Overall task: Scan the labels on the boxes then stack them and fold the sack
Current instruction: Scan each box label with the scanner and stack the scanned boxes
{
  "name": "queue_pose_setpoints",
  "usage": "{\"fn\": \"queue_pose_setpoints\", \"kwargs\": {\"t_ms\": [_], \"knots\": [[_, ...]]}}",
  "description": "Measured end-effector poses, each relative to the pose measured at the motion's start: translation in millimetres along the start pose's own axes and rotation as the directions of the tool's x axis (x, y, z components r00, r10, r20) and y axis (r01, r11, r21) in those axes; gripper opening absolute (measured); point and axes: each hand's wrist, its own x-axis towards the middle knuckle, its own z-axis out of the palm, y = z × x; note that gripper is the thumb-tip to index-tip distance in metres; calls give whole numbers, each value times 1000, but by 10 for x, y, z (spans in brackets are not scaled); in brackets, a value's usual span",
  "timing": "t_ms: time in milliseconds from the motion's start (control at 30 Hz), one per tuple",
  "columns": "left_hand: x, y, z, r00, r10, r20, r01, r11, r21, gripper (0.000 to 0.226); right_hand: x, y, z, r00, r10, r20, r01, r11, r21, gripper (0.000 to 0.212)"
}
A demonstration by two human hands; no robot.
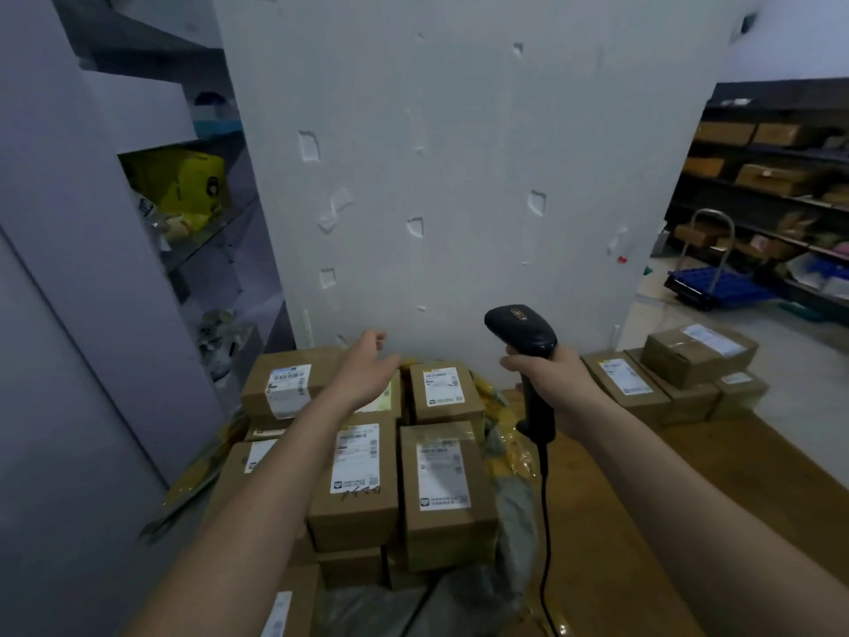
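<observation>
Several brown cardboard boxes (441,489) with white shipping labels lie packed together on a yellow and grey sack (510,457) in front of me. My left hand (365,374) hovers open, palm up, above the far boxes, touching nothing. A black corded barcode scanner (523,333) stands upright in my right hand (551,374), which grips its handle to the right of the pile. A small stack of labelled boxes (698,356) sits at the far right.
A white wall (459,177) rises just behind the boxes. Grey shelving (202,232) with a yellow bag stands at the left. The brown wooden surface (643,521) stretches to the right. Dark racks of cartons and a blue trolley (716,282) lie beyond.
</observation>
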Motion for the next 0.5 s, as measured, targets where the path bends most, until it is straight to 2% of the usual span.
{"fn": "queue_pose_setpoints", "kwargs": {"t_ms": [133, 400, 500], "knots": [[138, 261, 417, 1000, -13, 7, 13, 1000, -6, 49, 216, 181, -440, 999, 24, -22, -24, 1000, 5, 29], [402, 1068, 1858, 997, -44, 58, 44, 999, 10, 48, 827, 603, -1841, 995, 94, -29, -92, 993, 67, 35], [477, 1445, 2404, 995, -48, 90, 47, 999, 15, 48, 1040, 703, -2408, 993, 113, -34, -111, 992, 63, 31]]}}
